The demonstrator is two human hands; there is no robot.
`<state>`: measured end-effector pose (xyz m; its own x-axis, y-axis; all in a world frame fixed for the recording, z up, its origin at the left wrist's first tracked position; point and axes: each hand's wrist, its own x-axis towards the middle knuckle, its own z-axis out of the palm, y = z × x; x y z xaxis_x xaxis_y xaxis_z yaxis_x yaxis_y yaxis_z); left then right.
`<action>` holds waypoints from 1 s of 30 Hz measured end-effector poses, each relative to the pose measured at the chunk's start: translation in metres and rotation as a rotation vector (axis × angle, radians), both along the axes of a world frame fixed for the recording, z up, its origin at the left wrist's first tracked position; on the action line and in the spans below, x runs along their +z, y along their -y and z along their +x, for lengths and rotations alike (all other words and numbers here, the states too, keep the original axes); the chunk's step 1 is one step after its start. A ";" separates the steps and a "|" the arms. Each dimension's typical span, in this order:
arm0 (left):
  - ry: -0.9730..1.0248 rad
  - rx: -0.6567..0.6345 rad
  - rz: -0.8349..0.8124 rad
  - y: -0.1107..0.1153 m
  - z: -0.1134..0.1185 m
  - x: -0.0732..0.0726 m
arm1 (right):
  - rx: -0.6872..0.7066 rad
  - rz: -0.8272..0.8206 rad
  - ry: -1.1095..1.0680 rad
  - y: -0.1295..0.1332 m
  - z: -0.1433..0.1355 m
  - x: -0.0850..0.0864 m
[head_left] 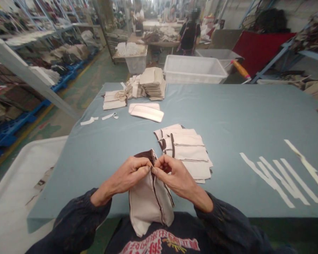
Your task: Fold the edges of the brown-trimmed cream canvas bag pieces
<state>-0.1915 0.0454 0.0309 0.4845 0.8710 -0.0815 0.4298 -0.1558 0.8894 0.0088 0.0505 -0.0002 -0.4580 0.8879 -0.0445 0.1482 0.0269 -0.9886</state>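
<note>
A cream fabric pouch [144,203] with dark brown piping hangs over the table's front edge, against my body. My left hand [131,173] pinches its top edge near the dark seam. Close beside it, my right hand [176,173] pinches the same edge, the two thumbs almost meeting. Part of the dark brown lining shows behind the fingers. Just beyond my right hand lies a fanned pile of similar cream pouches [192,151] with brown edging.
Farther back on the blue-green table [241,116] are two flat oval-ended panels [147,112], a stack of cream pieces [152,83] and loose fabric. White strips [278,176] lie at right. A white bin [194,68] stands beyond; a person [189,37] is behind it.
</note>
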 end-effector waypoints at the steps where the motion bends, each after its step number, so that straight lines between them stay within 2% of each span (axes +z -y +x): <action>1: -0.002 0.005 -0.005 0.000 0.002 0.001 | 0.002 -0.011 0.014 -0.001 0.001 0.000; 7: -0.108 0.009 0.041 0.001 0.012 0.008 | -0.086 -0.084 0.078 0.003 -0.002 0.001; 12: -0.171 -0.006 0.032 0.001 0.013 0.013 | -0.164 0.018 0.174 0.008 -0.006 -0.001; 16: -0.173 -0.065 0.037 -0.001 0.011 0.016 | -0.115 0.082 0.183 0.006 0.002 0.000; 21: 0.004 -0.107 -0.147 -0.003 0.011 0.012 | -0.028 0.043 0.055 -0.003 0.013 0.001; 24: 0.059 -0.089 -0.196 -0.004 0.009 0.006 | 0.022 -0.041 -0.036 -0.007 0.013 -0.008; 27: 0.031 -0.057 -0.213 -0.006 0.008 0.001 | 0.052 -0.169 -0.141 -0.009 0.009 -0.019; 30: 0.001 -0.004 -0.205 -0.007 0.006 -0.002 | 0.033 -0.177 -0.171 -0.009 0.007 -0.024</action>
<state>-0.1858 0.0524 0.0291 0.4882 0.8343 -0.2562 0.4286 0.0266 0.9031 0.0153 0.0592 -0.0245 -0.5008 0.8576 -0.1172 -0.0197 -0.1466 -0.9890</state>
